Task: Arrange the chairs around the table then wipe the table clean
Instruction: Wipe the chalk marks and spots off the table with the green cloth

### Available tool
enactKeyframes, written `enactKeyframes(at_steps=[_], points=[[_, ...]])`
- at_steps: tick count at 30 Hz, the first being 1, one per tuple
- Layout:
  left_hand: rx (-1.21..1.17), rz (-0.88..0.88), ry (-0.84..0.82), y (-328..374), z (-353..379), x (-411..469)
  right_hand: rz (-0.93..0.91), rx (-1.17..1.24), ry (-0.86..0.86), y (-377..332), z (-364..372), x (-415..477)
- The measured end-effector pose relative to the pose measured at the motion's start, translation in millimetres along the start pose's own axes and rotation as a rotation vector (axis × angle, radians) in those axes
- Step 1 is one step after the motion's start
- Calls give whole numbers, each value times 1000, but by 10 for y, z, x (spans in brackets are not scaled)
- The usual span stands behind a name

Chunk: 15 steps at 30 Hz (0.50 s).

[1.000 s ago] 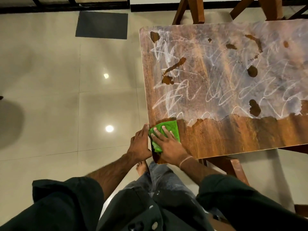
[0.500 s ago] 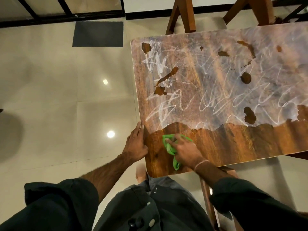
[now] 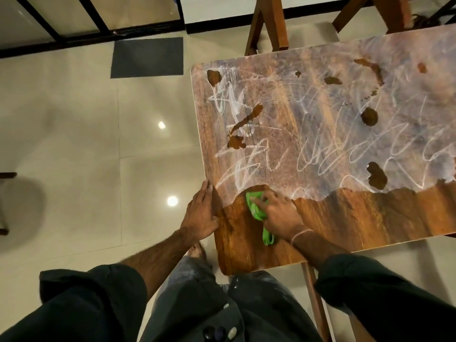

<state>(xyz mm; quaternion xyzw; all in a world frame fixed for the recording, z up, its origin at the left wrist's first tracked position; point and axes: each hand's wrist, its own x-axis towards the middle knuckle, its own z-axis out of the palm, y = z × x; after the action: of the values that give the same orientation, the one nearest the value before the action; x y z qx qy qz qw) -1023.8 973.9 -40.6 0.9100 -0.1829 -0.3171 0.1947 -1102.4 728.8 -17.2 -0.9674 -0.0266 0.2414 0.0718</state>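
Observation:
A wooden table (image 3: 370,218) fills the right half of the view. Its far part is covered with white chalky scribbles (image 3: 320,149) and several brown stains (image 3: 376,178); the near strip is clean dark wood. My right hand (image 3: 278,213) presses a green cloth (image 3: 256,208) flat on the top, at the border between the clean strip and the scribbles. A tail of the cloth trails back beside my wrist. My left hand (image 3: 201,213) rests with straight fingers on the table's left edge. Two wooden chairs (image 3: 267,23) stand at the far side.
Glossy beige floor tiles (image 3: 86,156) stretch to the left, with a dark grey mat (image 3: 148,58) by a black-framed glass door. A dark chair leg (image 3: 6,201) shows at the far left edge. A wooden table leg (image 3: 314,299) stands by my right knee.
My right hand has slid the cloth from the near left corner forward and right, up to the scribbled area. My left hand has shifted a little forward along the left edge.

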Motion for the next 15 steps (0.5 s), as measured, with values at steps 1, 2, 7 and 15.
enactKeyframes(at_steps=[1, 2, 7, 15], points=[[0, 8, 2, -12, -17, 24, 109, 23, 20, -43, -9, 67], [8, 16, 14, -19, -35, 46, 197, 62, 31, -149, -18, 149], [88, 115, 55, -135, -184, 210, 42, 165, 7, -841, 60, 236], [233, 242, 0, -363, -401, 404, 360, 286, 56, -636, -46, 277]])
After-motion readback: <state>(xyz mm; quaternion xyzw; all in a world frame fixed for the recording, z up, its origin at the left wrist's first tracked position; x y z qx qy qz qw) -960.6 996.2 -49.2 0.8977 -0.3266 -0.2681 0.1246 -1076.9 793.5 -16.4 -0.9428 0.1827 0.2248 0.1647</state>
